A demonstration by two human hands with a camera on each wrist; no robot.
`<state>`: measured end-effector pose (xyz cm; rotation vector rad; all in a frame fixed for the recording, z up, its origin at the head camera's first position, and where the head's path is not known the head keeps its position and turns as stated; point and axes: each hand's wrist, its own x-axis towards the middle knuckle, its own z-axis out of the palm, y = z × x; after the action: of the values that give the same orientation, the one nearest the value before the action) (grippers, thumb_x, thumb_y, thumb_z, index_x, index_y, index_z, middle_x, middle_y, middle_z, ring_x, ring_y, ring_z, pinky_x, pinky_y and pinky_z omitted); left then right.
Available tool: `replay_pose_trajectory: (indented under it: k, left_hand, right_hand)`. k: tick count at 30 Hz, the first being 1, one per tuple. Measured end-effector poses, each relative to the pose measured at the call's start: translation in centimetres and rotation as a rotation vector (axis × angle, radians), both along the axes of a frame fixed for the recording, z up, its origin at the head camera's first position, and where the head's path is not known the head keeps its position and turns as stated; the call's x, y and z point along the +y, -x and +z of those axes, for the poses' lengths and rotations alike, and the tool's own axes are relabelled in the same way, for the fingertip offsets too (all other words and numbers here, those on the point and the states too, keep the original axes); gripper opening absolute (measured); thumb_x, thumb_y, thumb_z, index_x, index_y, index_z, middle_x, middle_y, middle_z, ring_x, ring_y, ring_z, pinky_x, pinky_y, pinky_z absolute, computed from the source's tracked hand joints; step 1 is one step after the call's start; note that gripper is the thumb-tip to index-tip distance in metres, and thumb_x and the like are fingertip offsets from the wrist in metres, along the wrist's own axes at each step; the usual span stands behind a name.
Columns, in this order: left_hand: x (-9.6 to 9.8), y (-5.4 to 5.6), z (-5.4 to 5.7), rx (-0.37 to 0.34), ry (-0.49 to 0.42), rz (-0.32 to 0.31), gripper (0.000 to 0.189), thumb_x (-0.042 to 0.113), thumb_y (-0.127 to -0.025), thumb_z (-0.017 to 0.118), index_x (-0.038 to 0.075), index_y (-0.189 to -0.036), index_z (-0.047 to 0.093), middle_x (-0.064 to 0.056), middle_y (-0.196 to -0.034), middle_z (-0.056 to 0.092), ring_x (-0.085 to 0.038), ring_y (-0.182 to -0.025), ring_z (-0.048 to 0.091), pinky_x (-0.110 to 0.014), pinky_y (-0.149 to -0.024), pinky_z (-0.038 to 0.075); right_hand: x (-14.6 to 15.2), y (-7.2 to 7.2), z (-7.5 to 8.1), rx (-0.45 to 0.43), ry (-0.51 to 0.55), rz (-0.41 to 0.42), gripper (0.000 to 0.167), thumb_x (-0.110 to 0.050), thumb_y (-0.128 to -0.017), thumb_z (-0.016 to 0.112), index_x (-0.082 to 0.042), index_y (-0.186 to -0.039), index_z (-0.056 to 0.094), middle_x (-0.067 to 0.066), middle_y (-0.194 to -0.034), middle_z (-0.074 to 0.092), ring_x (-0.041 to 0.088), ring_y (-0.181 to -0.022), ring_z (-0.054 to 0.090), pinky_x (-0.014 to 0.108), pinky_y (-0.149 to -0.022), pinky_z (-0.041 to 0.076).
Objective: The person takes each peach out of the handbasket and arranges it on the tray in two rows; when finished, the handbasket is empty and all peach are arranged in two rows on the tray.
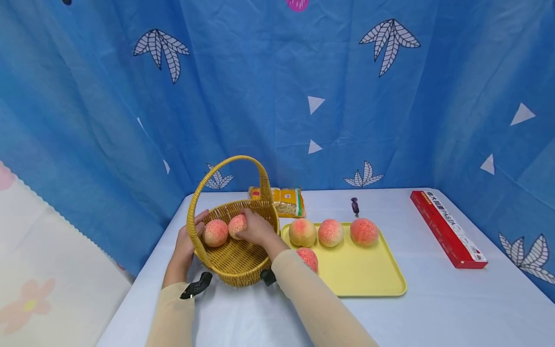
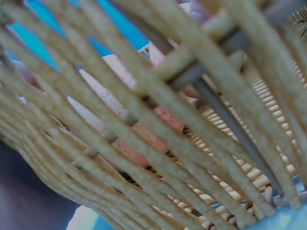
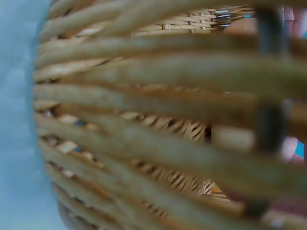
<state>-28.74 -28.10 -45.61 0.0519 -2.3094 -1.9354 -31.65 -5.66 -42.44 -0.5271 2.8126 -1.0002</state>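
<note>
A golden wicker basket (image 1: 243, 277) with a tall arched handle stands on the left of the table. My left hand (image 1: 184, 248) holds its left rim, fingers reaching over the edge beside the handle. Inside lies a speckled pink peach (image 1: 215, 233), visible through the weave in the left wrist view as a pink peach (image 2: 156, 129). My right hand (image 1: 258, 230) reaches in over the right rim and grips a second peach (image 1: 236, 226) next to the first. The right wrist view is mostly filled by the basket's blurred wicker side (image 3: 144, 100).
Right of the basket, a yellow tray (image 1: 360, 277) bears several peaches, one partly hidden by my right sleeve. A pasta bag (image 1: 288, 202) lies behind the basket. Farther right are a purple wrapped candy (image 1: 355, 206) and a long red pasta box (image 1: 446, 229). Blue curtains (image 1: 269, 96) hang behind the table.
</note>
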Motion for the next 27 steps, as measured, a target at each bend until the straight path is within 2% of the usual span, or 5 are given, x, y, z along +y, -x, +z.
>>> replay_pose_trajectory:
  k: [6,13,20,27]
  left_hand:
    - [0.02,0.14,0.05,0.004,-0.009,-0.009,0.049,0.03,-0.105,0.047,0.019,-0.153,0.043,0.003,-0.162,0.037,-0.017,-0.155,0.02,-0.046,-0.127,0.015]
    - [0.03,0.39,0.12,0.01,-0.015,-0.015,0.048,0.031,-0.106,0.046,0.019,-0.153,0.043,0.002,-0.162,0.037,-0.018,-0.155,0.02,-0.046,-0.127,0.014]
    - [-0.02,0.48,-0.14,0.002,-0.037,-0.014,0.048,0.029,-0.106,0.046,0.017,-0.153,0.043,0.001,-0.162,0.036,-0.017,-0.155,0.02,-0.046,-0.127,0.014]
    - [0.07,0.03,0.12,-0.003,-0.02,-0.008,0.049,0.031,-0.106,0.046,0.018,-0.153,0.043,0.002,-0.162,0.037,-0.018,-0.155,0.02,-0.046,-0.127,0.014]
  right_hand:
    - [0.11,-0.16,0.2,0.032,-0.027,-0.013,0.067,-0.038,-0.087,0.076,-0.022,-0.143,0.045,0.005,-0.134,0.059,0.023,-0.119,0.059,0.045,-0.099,0.051]
    - [0.0,-0.25,0.57,0.102,-0.044,-0.042,0.068,-0.044,-0.082,0.078,-0.025,-0.139,0.046,0.007,-0.13,0.055,0.025,-0.11,0.062,0.047,-0.095,0.052]
    - [0.0,-0.39,0.45,0.13,0.001,-0.04,0.069,-0.043,-0.079,0.08,-0.025,-0.137,0.045,0.006,-0.129,0.053,0.023,-0.106,0.061,0.045,-0.091,0.053]
    - [-0.13,-0.41,0.24,0.154,0.048,-0.023,0.066,-0.04,-0.078,0.081,-0.021,-0.131,0.045,0.002,-0.122,0.056,0.018,-0.104,0.06,0.04,-0.091,0.053]
